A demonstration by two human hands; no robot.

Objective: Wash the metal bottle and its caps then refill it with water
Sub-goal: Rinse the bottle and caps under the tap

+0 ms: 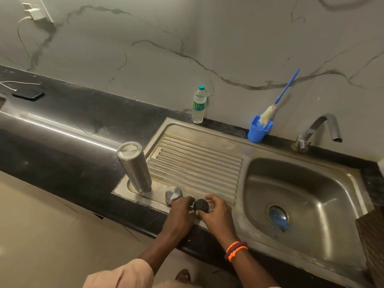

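The metal bottle (135, 166) stands upside down at the left corner of the steel drainboard (197, 161). A round metal cap (173, 194) lies just right of it. My right hand (216, 210) grips a black inner cap (201, 205) at the drainboard's front edge. My left hand (180, 213) has its fingers curled beside the black cap, between it and the metal cap; whether they hold anything I cannot tell.
The sink basin (301, 204) with its drain lies to the right, the tap (320, 129) behind it. A blue cup (258, 130) holds a bottle brush (276, 102). A plastic water bottle (199, 104) stands at the wall. A phone (28, 94) lies on the black counter at far left.
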